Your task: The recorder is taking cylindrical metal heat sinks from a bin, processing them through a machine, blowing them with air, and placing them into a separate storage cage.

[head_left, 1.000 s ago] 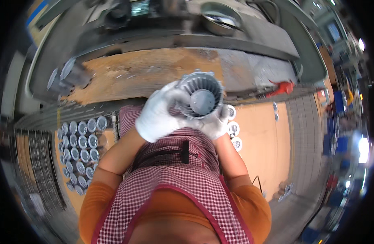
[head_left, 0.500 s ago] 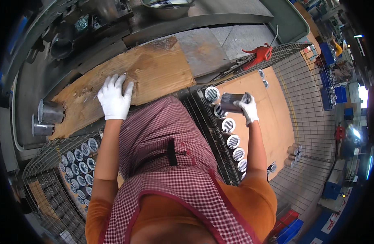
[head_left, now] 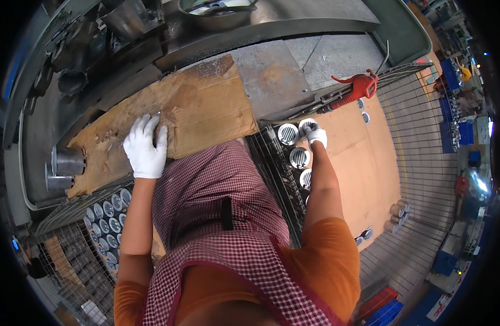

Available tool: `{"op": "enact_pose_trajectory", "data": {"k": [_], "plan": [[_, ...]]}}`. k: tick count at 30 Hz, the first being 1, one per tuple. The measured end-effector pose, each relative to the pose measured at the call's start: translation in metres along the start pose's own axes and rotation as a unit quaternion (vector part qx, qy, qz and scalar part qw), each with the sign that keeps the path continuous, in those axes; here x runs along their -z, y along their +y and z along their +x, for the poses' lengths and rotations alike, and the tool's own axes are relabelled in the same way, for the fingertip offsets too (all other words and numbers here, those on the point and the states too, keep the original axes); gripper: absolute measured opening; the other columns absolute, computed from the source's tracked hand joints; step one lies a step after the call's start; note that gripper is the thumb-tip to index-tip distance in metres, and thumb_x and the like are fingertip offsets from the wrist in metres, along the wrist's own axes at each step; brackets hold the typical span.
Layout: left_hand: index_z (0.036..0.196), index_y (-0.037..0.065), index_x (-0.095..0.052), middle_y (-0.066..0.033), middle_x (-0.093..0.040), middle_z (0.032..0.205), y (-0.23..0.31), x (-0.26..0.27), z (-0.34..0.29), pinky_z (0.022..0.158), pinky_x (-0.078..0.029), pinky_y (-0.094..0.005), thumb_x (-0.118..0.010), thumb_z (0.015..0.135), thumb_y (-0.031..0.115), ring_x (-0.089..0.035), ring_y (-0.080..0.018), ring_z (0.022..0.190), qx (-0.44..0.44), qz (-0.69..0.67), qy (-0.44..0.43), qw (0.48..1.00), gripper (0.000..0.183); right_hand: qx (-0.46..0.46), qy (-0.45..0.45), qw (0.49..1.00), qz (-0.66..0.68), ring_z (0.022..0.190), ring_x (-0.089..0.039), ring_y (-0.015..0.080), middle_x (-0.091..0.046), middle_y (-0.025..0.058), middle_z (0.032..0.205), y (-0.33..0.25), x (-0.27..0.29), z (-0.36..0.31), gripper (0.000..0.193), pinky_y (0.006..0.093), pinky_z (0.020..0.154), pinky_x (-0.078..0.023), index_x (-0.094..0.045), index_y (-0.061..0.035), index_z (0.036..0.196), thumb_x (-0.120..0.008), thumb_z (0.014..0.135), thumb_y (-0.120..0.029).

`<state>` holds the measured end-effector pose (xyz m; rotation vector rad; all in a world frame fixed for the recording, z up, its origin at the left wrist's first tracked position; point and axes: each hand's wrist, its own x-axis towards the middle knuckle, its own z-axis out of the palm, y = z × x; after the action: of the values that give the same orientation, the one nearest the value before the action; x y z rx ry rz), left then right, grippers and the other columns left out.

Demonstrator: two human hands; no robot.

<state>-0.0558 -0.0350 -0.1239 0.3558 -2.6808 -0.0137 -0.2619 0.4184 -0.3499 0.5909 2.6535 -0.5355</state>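
My left hand (head_left: 145, 148) now lies flat, fingers spread, on the cardboard (head_left: 201, 108) covering the bench, while my right hand (head_left: 314, 133) has carried the finned metal cylinder (head_left: 307, 126) down beside the row (head_left: 299, 157), grip still clamped round it.

At centre left of the frame, the gloved left hand (head_left: 145, 148) lies flat on a worn cardboard sheet (head_left: 201, 111). Right of centre, the gloved right hand (head_left: 313, 133) rests on a finned metal cylinder (head_left: 306, 127) in a wire basket (head_left: 271, 157) (others (head_left: 299, 157) stand alongside). A red tool (head_left: 354, 89) lies above it.
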Motion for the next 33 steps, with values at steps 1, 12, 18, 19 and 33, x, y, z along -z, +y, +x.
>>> {"op": "enact_pose_trajectory", "data": {"k": [1,12,18,19,33], "plan": [[0.114,0.012,-0.063,-0.0095,-0.061,0.124,0.001,0.000,0.001,0.099,-0.040,-0.0421,-0.063,0.088,0.027,-0.054,-0.0292,0.119,-0.004,-0.003,0.006,1.000,0.030,0.039,0.008,0.999,-0.011,0.117,-0.056,0.0346,-0.055,0.0163,0.130,0.010,-0.007,0.007,0.056,0.0414,0.097,-0.048,-0.057,-0.0204,0.129,-0.069,0.078,-0.042],[0.108,0.012,-0.066,-0.0099,-0.064,0.119,-0.004,-0.001,0.002,0.095,-0.044,-0.0427,-0.065,0.087,0.029,-0.057,-0.0286,0.116,-0.002,-0.008,0.036,0.999,0.028,0.223,-0.160,0.961,0.036,0.106,-0.062,0.0331,-0.067,0.0180,0.110,-0.052,0.084,-0.108,0.043,0.0381,0.093,-0.046,-0.065,-0.0110,0.117,-0.059,0.088,-0.041],[0.109,0.011,-0.067,-0.0106,-0.064,0.120,-0.004,-0.005,0.000,0.096,-0.044,-0.0421,-0.061,0.089,0.034,-0.057,-0.0280,0.115,-0.006,-0.016,0.017,1.000,0.031,0.446,-0.151,0.863,0.185,0.097,-0.064,0.0227,-0.067,0.0122,0.106,-0.141,0.205,-0.242,0.041,0.0341,0.089,-0.049,-0.065,-0.0046,0.115,-0.064,0.089,-0.037],[0.110,0.011,-0.068,-0.0106,-0.064,0.121,-0.008,-0.007,-0.001,0.097,-0.044,-0.0420,-0.060,0.090,0.035,-0.057,-0.0281,0.116,0.001,-0.013,0.018,1.000,0.032,0.491,-0.046,0.850,0.187,0.097,-0.065,0.0244,-0.067,0.0130,0.107,-0.152,0.217,-0.243,0.043,0.0348,0.088,-0.049,-0.065,-0.0049,0.115,-0.063,0.089,-0.038],[0.119,0.012,-0.064,-0.0100,-0.059,0.129,-0.010,-0.012,-0.002,0.100,-0.040,-0.0420,-0.052,0.094,0.040,-0.054,-0.0273,0.120,0.015,-0.017,-0.012,1.000,0.040,0.391,0.351,0.846,0.094,0.079,-0.067,0.0332,-0.069,0.0143,0.079,-0.193,0.179,-0.168,0.046,0.0438,0.075,-0.049,-0.073,-0.0113,0.080,-0.045,0.091,-0.046]]}}
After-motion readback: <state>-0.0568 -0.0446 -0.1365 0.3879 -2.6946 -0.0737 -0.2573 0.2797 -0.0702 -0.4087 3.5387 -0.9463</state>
